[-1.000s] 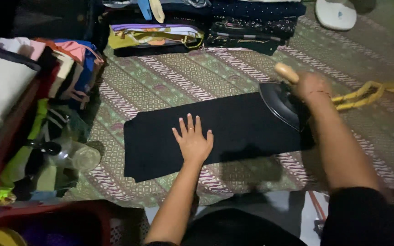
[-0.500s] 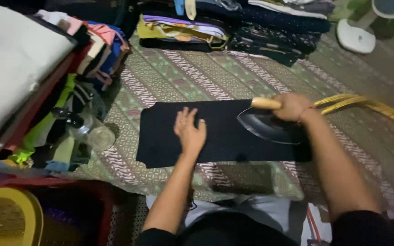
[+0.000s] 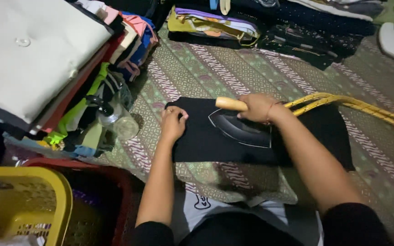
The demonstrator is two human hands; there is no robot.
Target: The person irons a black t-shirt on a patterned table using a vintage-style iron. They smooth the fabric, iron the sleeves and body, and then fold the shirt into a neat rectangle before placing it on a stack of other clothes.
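Iron (image 3: 240, 130), dark-soled with wooden handle: right hand (image 3: 257, 107) is gripping the handle closed, having slid it leftward across the black garment (image 3: 197, 141) on the patterned mat (image 3: 197, 68). Left hand (image 3: 173, 123) is now pinching the garment's left edge instead of pressing flat.

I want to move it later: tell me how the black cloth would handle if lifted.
The black cloth lies flat, so it is probably floppy and light. The iron under the right hand would likely pin it.
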